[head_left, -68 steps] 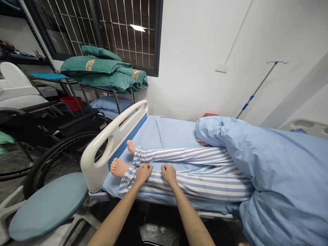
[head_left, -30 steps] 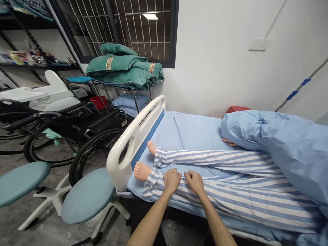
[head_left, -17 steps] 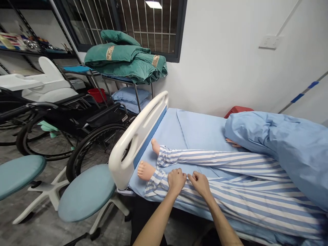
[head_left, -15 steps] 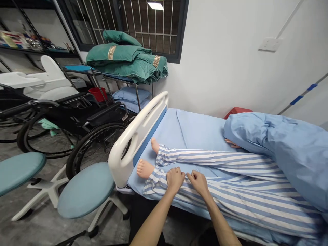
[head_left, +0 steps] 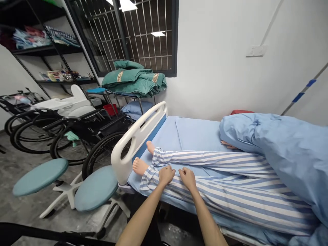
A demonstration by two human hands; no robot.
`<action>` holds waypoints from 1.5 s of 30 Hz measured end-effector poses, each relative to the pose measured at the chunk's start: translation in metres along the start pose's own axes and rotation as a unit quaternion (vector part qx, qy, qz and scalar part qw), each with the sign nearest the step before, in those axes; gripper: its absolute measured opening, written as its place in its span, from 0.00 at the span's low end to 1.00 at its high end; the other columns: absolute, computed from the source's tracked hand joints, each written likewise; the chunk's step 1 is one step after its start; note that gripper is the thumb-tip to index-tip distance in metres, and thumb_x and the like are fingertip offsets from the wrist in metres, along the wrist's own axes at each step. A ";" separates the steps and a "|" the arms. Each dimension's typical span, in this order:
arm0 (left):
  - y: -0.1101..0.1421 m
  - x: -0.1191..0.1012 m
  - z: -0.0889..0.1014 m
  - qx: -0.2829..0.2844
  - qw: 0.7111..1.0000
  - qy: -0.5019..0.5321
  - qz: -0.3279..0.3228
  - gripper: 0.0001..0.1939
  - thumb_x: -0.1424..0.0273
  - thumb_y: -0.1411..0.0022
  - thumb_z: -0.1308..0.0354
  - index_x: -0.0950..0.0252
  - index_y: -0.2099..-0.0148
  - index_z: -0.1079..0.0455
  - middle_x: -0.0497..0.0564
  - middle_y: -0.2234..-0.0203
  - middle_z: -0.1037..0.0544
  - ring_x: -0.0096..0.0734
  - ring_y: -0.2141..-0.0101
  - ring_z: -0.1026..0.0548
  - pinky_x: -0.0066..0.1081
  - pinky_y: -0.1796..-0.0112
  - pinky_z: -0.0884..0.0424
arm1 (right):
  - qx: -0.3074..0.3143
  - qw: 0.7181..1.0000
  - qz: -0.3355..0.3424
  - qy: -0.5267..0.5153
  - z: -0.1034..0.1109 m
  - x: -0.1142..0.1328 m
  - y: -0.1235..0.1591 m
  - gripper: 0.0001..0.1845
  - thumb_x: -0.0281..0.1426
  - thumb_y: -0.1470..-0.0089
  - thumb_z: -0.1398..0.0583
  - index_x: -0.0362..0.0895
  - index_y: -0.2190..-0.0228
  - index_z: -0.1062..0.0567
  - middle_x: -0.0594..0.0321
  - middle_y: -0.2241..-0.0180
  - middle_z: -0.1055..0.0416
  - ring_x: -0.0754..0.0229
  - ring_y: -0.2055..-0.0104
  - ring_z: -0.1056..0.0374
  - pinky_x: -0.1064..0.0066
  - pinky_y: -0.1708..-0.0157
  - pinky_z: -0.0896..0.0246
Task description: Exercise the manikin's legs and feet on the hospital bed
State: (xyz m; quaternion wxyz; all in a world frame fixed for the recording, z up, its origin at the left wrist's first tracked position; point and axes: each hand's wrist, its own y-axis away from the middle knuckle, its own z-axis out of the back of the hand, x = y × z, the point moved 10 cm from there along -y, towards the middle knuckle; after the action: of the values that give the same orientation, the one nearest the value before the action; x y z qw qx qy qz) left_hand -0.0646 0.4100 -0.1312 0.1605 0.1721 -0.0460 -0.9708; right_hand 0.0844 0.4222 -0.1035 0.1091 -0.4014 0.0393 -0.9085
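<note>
A figure lies on a hospital bed in blue-and-white striped pyjamas, with smooth, manikin-like bare feet [head_left: 140, 166]. My left hand [head_left: 166, 175] is closed on the near trouser leg [head_left: 225, 198] just above the ankle. Beside it, my right hand [head_left: 188, 178] also bunches that striped cloth. The far leg [head_left: 205, 158] lies straight behind my hands, touching neither. A blue duvet [head_left: 276, 150] hides the upper body, with only a small hand [head_left: 228, 144] showing under its edge.
A white bed-end rail [head_left: 138, 122] stands left of the feet, above a blue sheet [head_left: 197, 133]. Two teal stools [head_left: 96, 191] and a black wheelchair [head_left: 89, 128] stand on the floor at left. Green quilts [head_left: 135, 78] lie on a metal rack by the barred window.
The view has swung and pulled back, so the room shifts across the frame. Both hands stay closed on the near trouser leg near the ankle.
</note>
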 end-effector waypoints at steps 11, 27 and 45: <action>-0.011 0.000 -0.009 0.028 0.999 -0.026 -0.003 0.12 0.63 0.42 0.52 0.62 0.67 0.30 0.53 0.66 0.22 0.38 0.62 0.26 0.32 0.63 0.37 | -0.001 0.999 -0.003 -0.042 -0.001 -0.007 0.001 0.18 0.36 0.46 0.49 0.46 0.84 0.45 0.70 0.86 0.44 0.65 0.81 0.48 0.72 0.77 0.60; -0.003 -0.004 -0.002 -0.010 0.999 -0.028 -0.017 0.16 0.59 0.41 0.52 0.63 0.65 0.29 0.54 0.66 0.22 0.39 0.61 0.26 0.32 0.62 0.37 | -0.008 0.998 0.010 0.069 -0.011 -0.006 0.005 0.15 0.33 0.43 0.51 0.46 0.80 0.36 0.66 0.83 0.35 0.63 0.78 0.41 0.69 0.76 0.66; 0.002 -0.001 0.002 -0.007 1.000 0.013 -0.026 0.21 0.62 0.39 0.56 0.69 0.54 0.28 0.61 0.58 0.23 0.42 0.56 0.26 0.36 0.56 0.34 | -0.061 0.993 0.040 0.092 0.000 0.004 0.006 0.15 0.33 0.48 0.51 0.45 0.84 0.39 0.69 0.85 0.43 0.64 0.79 0.47 0.71 0.76 0.63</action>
State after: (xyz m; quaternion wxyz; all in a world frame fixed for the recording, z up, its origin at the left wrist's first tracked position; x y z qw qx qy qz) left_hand -0.0640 0.4088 -0.1284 0.1367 0.1845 -0.0323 -0.9727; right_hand 0.0824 0.4153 -0.1018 0.1164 -0.3203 0.1202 -0.9324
